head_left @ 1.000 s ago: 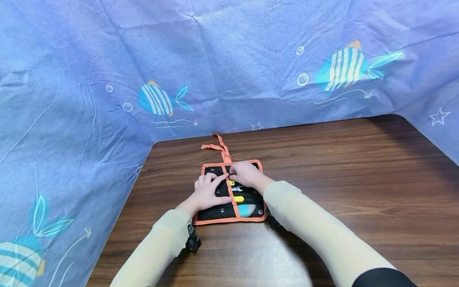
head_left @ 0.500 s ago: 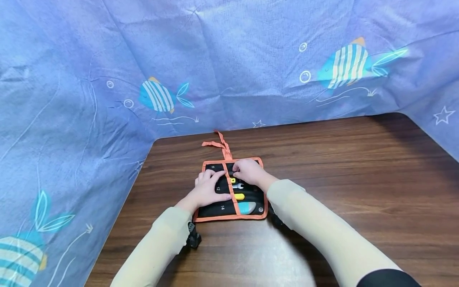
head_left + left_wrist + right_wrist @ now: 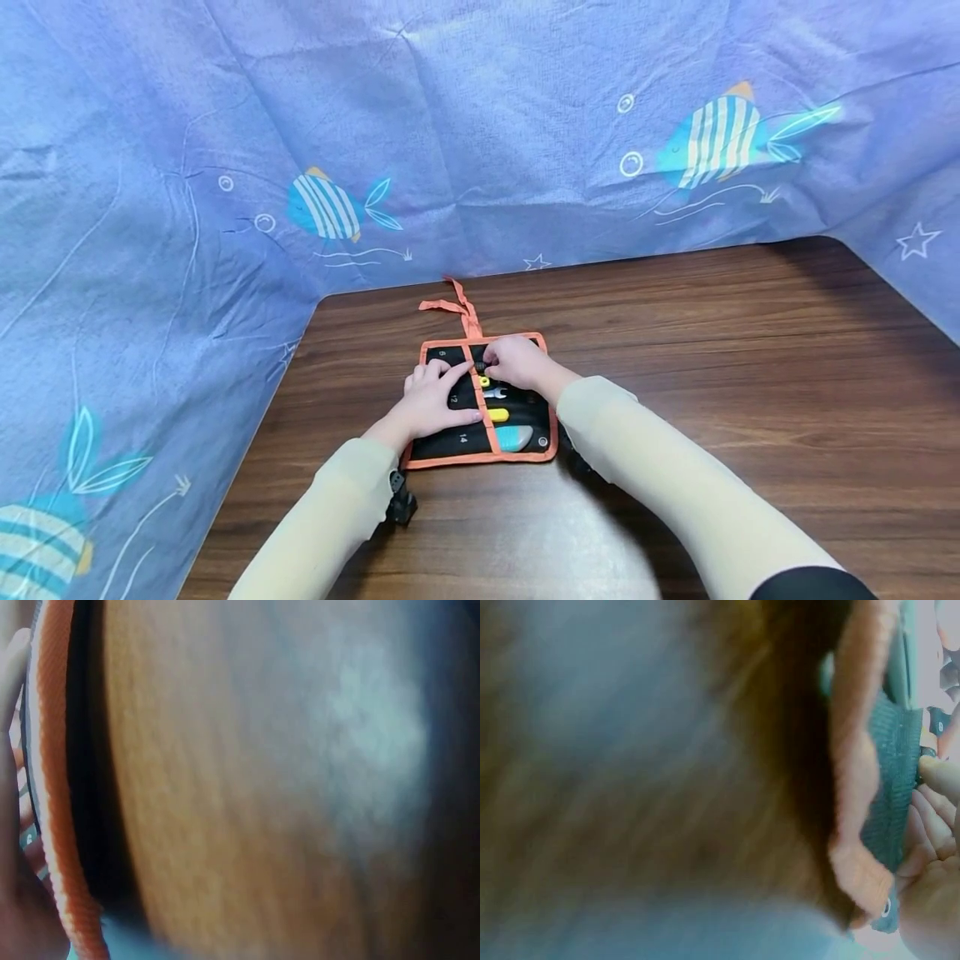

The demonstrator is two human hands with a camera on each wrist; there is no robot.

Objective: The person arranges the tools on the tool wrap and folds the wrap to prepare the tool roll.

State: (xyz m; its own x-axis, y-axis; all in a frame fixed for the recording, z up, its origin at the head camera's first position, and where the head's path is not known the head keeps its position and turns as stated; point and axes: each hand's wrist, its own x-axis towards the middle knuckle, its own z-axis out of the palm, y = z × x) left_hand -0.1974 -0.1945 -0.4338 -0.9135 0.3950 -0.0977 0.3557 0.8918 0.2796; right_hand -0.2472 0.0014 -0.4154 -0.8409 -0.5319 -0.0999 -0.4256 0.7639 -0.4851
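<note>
A black tool roll [image 3: 450,447] with orange edging lies spread on the table in the head view. My left hand [image 3: 427,404] rests on its left part, fingers and thumb spread, the tips at the orange middle band. At the upper pockets my right hand [image 3: 519,364] pinches the end of a small dark tool [image 3: 481,366]; its kind is mostly hidden by the fingers. Below it a yellow-ended tool [image 3: 484,382], a wrench [image 3: 496,393], a yellow handle [image 3: 498,414] and a teal-and-grey handle [image 3: 514,438] stick out of the pockets.
Orange tie straps [image 3: 467,310] trail from the roll's far edge across the wooden table [image 3: 697,358]. A blue fish-print cloth [image 3: 480,125] hangs behind and to the left. A black wrist device [image 3: 402,498] sits beneath the left sleeve.
The right hand has shifted very slightly while keeping its pinch on the dark tool. The left hand stays in place on the roll. The head view sways a little.
</note>
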